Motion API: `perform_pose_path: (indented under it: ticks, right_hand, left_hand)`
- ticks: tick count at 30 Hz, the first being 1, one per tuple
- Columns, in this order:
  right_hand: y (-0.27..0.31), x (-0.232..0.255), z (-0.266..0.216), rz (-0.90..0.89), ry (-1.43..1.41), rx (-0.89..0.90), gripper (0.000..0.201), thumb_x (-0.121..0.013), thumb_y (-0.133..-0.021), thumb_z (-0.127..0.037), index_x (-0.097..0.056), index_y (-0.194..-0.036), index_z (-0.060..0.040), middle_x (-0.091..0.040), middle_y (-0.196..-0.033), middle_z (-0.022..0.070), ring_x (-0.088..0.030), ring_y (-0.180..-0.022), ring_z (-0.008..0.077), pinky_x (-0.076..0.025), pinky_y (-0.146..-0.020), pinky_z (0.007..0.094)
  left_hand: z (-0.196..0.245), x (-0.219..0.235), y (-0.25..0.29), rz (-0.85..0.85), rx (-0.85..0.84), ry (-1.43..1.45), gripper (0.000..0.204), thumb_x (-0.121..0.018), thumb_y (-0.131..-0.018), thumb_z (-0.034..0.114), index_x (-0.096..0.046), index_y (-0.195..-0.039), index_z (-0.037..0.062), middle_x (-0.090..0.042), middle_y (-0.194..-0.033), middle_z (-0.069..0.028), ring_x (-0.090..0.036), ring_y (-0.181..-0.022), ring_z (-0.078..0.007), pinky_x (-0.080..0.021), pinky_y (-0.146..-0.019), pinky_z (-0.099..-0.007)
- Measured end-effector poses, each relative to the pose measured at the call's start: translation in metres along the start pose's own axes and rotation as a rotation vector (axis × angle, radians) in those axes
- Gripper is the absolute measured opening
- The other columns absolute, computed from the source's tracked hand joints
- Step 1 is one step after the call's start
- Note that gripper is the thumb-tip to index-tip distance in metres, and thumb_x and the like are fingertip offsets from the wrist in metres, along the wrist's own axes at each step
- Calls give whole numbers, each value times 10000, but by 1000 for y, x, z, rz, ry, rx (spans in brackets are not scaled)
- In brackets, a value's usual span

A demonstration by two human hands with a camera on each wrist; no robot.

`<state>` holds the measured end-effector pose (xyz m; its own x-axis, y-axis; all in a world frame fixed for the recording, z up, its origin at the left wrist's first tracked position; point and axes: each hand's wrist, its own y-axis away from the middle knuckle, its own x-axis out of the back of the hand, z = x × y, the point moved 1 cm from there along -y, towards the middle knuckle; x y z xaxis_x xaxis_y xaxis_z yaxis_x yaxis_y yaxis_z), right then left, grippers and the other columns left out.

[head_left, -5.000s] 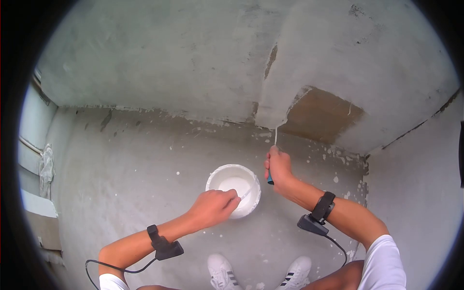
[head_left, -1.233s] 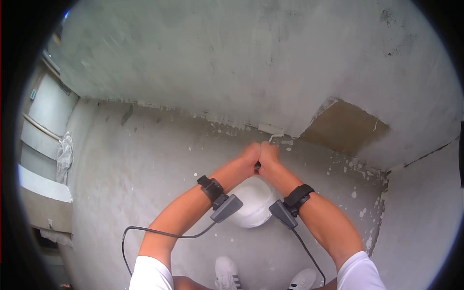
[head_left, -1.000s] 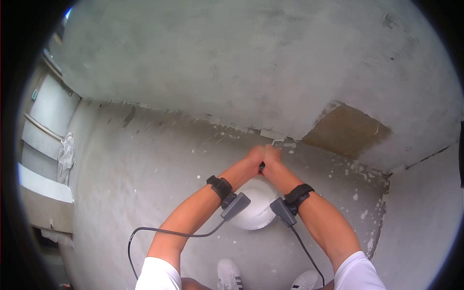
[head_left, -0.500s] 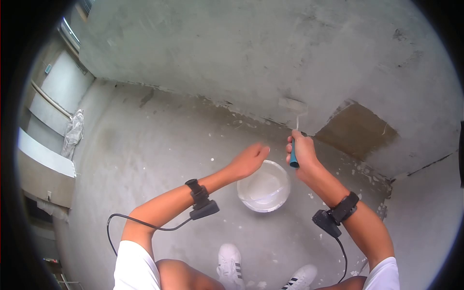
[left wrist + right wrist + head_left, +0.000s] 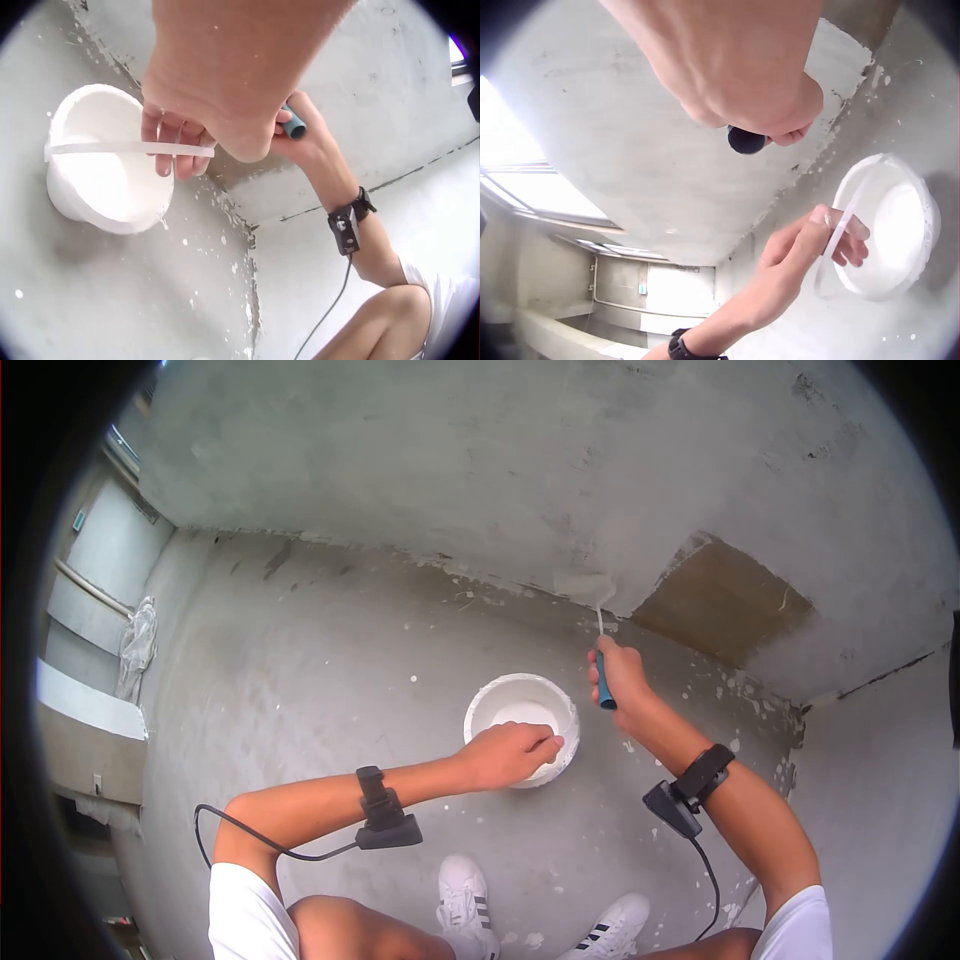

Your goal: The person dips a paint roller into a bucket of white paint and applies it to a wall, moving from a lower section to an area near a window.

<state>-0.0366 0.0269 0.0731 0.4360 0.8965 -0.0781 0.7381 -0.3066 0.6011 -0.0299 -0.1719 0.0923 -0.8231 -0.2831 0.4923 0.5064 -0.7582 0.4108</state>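
A white paint bucket (image 5: 500,705) stands on the concrete floor near the wall. My left hand (image 5: 520,750) grips its thin white handle (image 5: 112,148), with the fingers curled round the strap above the bucket (image 5: 97,187). My right hand (image 5: 620,675) holds the blue grip (image 5: 604,688) of a small paint roller. The roller head (image 5: 585,588) touches the grey wall just left of a bare brown patch (image 5: 720,600). In the right wrist view the left hand (image 5: 817,240) holds the handle (image 5: 841,234) over the bucket (image 5: 900,225).
White paint splashes dot the floor (image 5: 330,690) by the corner at the right. A crumpled white sheet (image 5: 135,645) lies by a ledge at the left. My white shoes (image 5: 465,905) are below the bucket. Cables hang from both wrist cameras.
About a second ago both hands met at the roller grip. The left hand then left it, dropped to the bucket and took its handle. The roller head now sits lower on the wall.
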Motion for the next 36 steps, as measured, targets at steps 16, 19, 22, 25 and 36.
perform_pose_path:
  ticks: [16, 19, 22, 25, 36]
  right_hand:
    - [-5, -34, -28, 15, -444, -134, 197, -358, -990, -257, -433, -922, -88, -457, -653, 10, -396, -503, 128, -347, -466, 292]
    - [14, -46, -25, 54, -286, -8, 248, -341, -965, -259, -455, -943, -39, -484, -707, 61, -460, -552, 170, -417, -522, 329]
    - [17, -54, -39, 62, -312, 7, 259, -343, -959, -252, -464, -957, -23, -497, -728, 79, -471, -557, 192, -424, -529, 347]
    - [-1, -70, -36, 166, -316, -52, 153, -377, -969, -220, -449, -922, -93, -469, -675, 13, -422, -530, 129, -393, -477, 297]
    - [-36, -1, -3, -85, -220, -247, 222, -447, -961, -317, -495, -901, -108, -500, -658, 7, -443, -497, 125, -391, -466, 289]
  left_hand:
    - [-12, 21, -9, 206, 51, 108, 413, -428, -1011, 353, -545, -790, 23, -443, -652, -25, -398, -643, -125, -374, -625, -317]
    - [-8, 22, -6, 195, 76, 147, 414, -426, -1011, 353, -542, -788, 22, -435, -649, -24, -395, -642, -125, -372, -624, -316]
    - [-9, 21, -6, 181, 75, 164, 415, -427, -1011, 354, -544, -794, 20, -431, -650, -21, -393, -643, -127, -374, -625, -318]
    - [-8, 22, -9, 186, 47, 165, 417, -433, -1009, 358, -552, -805, 14, -440, -658, -25, -404, -649, -129, -381, -632, -322]
    - [-20, 26, -5, 283, 107, 112, 485, -487, -979, 424, -555, -753, 0, -499, -662, -95, -452, -633, -202, -402, -639, -364]
